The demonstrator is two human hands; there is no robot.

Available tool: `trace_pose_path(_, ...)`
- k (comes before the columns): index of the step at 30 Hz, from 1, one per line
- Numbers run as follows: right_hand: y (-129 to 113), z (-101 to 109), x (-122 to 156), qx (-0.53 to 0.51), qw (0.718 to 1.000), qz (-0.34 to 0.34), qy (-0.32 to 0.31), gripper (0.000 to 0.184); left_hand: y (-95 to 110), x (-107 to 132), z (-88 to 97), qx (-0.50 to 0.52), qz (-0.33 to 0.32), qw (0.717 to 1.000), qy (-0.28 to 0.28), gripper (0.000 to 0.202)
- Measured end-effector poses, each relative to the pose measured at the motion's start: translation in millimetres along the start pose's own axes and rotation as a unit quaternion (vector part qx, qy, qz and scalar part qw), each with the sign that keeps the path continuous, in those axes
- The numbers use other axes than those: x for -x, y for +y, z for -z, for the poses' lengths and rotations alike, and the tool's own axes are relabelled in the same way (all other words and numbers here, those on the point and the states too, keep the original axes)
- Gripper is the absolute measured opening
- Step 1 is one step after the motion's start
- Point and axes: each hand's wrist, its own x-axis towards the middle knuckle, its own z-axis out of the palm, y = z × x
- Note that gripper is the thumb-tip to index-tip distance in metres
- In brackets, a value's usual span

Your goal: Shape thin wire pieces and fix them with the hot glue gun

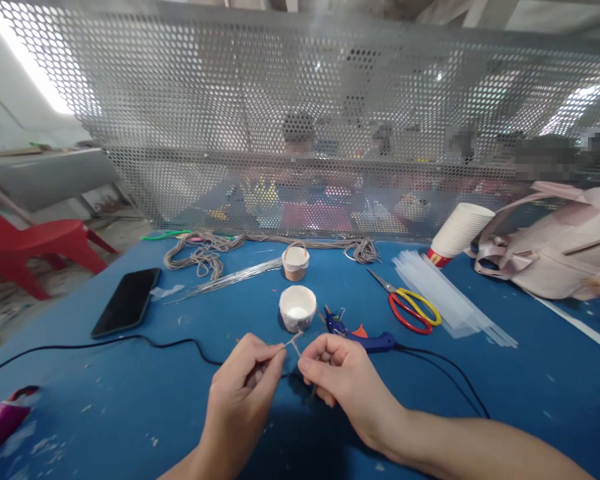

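My left hand and my right hand meet over the blue table, both pinched on a thin grey cord that crosses between their fingertips. Just beyond them stands a small white cup with white stuff inside. Further back sits a second small cup wrapped in cord. A blue glue gun lies to the right of the white cup, its black cable trailing off right.
A black phone lies at left, a cord bundle and thin wires behind it. Red-and-yellow scissors, clear sticks, a paper cup stack and a pink bag are at right. A perforated metal screen closes the back.
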Motion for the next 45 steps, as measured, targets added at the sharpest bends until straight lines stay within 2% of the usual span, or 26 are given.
trace_pose_path(4, -0.9, -0.6, -1.7, -0.007, 1.0, 0.0, 0.0, 0.017, 3.8, -0.9, 0.9, 0.048, 0.094, 0.994, -0.019, 0.015)
trace_pose_path(9, -0.7, 1.0, -3.7, -0.019, 1.0, 0.009, -0.011, 0.019, 6.3, 1.2, 0.5, 0.157, 0.227, 0.96, -0.055, 0.025)
trace_pose_path(16, 3.1, 1.3, -6.5, -0.029, 0.999, 0.019, -0.016, 0.02, 9.1, 3.8, 1.2, 0.23, 0.339, 0.908, -0.092, 0.028)
trace_pose_path(19, 3.7, 1.4, -8.6, -0.033, 0.999, 0.02, -0.016, 0.021, 12.3, 3.1, 1.1, 0.249, 0.374, 0.889, -0.09, 0.029)
trace_pose_path(24, 3.9, 1.7, -10.7, -0.035, 0.999, 0.019, -0.014, 0.022, 14.9, 1.9, 0.6, 0.277, 0.405, 0.867, -0.089, 0.029)
trace_pose_path(30, 5.4, 0.8, -12.1, -0.037, 0.999, 0.02, -0.017, 0.018, 18.2, 0.7, 0.6, 0.295, 0.422, 0.853, -0.089, 0.029)
trace_pose_path(38, 3.4, 0.4, -12.1, -0.042, 0.999, 0.012, -0.015, 0.018, 17.8, 0.7, 1.5, 0.314, 0.434, 0.837, -0.109, 0.028)
trace_pose_path(45, 4.2, 1.4, -13.8, -0.047, 0.999, 0.012, -0.022, 0.018, 15.8, -0.6, 1.9, 0.342, 0.454, 0.813, -0.131, 0.028)
